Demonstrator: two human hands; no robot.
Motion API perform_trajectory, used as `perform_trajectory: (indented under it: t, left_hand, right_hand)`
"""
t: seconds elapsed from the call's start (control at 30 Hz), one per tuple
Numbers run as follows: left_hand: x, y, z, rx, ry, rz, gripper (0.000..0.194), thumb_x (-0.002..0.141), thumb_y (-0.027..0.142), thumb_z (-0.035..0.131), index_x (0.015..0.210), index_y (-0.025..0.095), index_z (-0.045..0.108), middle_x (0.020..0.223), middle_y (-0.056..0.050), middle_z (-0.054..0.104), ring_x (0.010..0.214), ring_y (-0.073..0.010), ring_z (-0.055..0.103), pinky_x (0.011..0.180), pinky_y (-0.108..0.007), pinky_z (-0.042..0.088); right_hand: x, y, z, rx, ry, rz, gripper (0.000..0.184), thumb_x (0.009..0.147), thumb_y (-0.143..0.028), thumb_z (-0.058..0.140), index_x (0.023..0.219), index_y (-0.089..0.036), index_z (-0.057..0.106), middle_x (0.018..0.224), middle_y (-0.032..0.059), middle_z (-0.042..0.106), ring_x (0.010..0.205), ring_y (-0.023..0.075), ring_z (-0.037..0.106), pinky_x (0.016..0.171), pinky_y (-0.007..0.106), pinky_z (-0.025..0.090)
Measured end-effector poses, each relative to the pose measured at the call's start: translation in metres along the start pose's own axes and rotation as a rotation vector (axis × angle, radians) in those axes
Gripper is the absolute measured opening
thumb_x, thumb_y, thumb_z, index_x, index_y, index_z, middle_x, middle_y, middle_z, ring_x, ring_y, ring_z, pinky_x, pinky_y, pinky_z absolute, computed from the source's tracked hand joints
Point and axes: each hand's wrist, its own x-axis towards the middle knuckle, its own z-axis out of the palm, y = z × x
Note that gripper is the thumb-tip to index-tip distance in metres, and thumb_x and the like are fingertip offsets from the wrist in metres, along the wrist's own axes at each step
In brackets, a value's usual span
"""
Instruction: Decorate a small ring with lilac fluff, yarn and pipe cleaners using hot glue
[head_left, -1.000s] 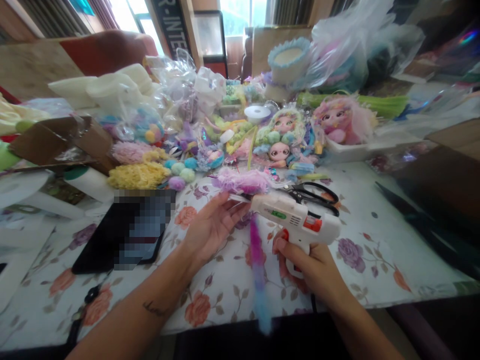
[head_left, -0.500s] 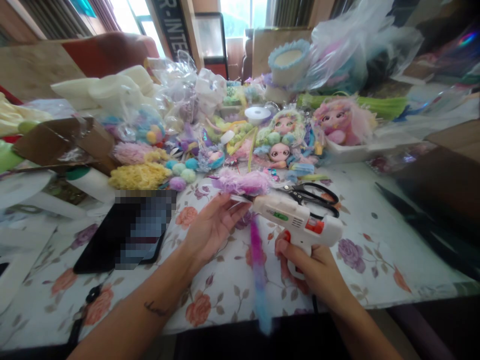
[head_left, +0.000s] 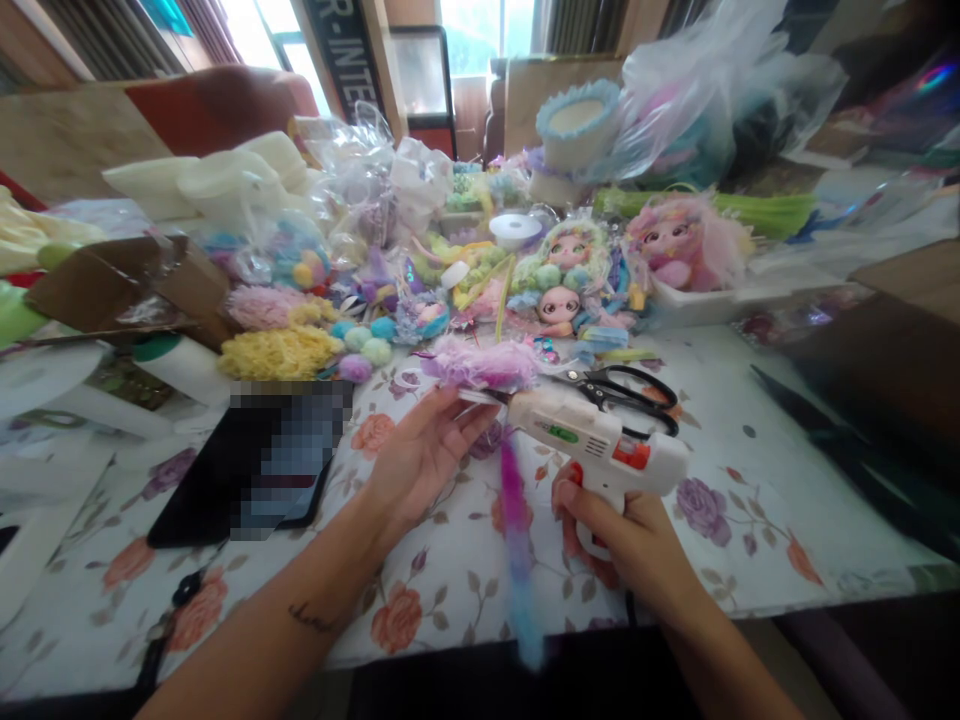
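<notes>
In my right hand [head_left: 611, 520] is a white hot glue gun [head_left: 570, 430], its red trigger under my fingers and its nozzle pointing left. The nozzle tip meets the white underside of a fluffy pink-purple piece [head_left: 487, 362]. My left hand [head_left: 427, 445], palm up, pinches that piece by its near left edge; the thumb is partly hidden. A fuzzy strip [head_left: 516, 540], fading from magenta to light blue, hangs below the nozzle toward the table edge. Black-handled scissors [head_left: 637, 385] lie just behind the glue gun.
A dark tablet [head_left: 202, 470] lies left of my left forearm on the flowered tablecloth [head_left: 442, 580]. Doll heads [head_left: 559, 303], pompoms [head_left: 375, 350], yellow yarn [head_left: 279, 352] and plastic bags crowd the back. At left stand a cardboard box [head_left: 150, 285] and a thread cone [head_left: 180, 370].
The glue gun has shifted slightly to the right along with my right hand. My left hand and the fluffy piece stay nearly in place.
</notes>
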Motion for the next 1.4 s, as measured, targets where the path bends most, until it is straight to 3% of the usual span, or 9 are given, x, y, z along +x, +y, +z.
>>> perform_trajectory:
  t: [0.6, 0.83, 1.4]
  left_hand:
    - [0.0000, 0.0007, 0.0011, -0.008, -0.003, 0.023, 0.003, 0.081, 0.017, 0.067, 0.079, 0.015, 0.067, 0.088, -0.007, 0.073, 0.091, -0.0206, 0.071, 0.102, -0.040, 0.054]
    - [-0.0013, 0.0012, 0.0032, -0.019, 0.031, -0.005, 0.006, 0.082, 0.014, 0.066, 0.076, 0.015, 0.066, 0.087, -0.007, 0.073, 0.090, -0.0203, 0.071, 0.096, -0.036, 0.057]
    - [0.0025, -0.0010, -0.0011, -0.014, 0.019, 0.038, 0.008, 0.078, 0.014, 0.070, 0.073, 0.016, 0.065, 0.083, -0.005, 0.072, 0.088, -0.0192, 0.071, 0.096, -0.037, 0.057]
  right_hand:
    - [0.0004, 0.0025, -0.0024, 0.009, 0.002, 0.012, 0.032, 0.078, -0.050, 0.065, 0.072, -0.019, 0.059, 0.046, -0.0025, 0.053, 0.038, 0.0079, 0.039, 0.032, 0.018, 0.030]
    - [-0.0004, -0.0010, 0.0000, -0.004, -0.008, -0.001, 0.032, 0.080, -0.048, 0.063, 0.068, -0.019, 0.057, 0.046, -0.0020, 0.054, 0.037, 0.0070, 0.039, 0.031, 0.017, 0.029]
    - [-0.0002, -0.0009, 0.0004, 0.005, -0.006, -0.003, 0.030, 0.079, -0.047, 0.064, 0.068, -0.020, 0.058, 0.046, -0.0019, 0.055, 0.038, 0.0070, 0.039, 0.032, 0.017, 0.028]
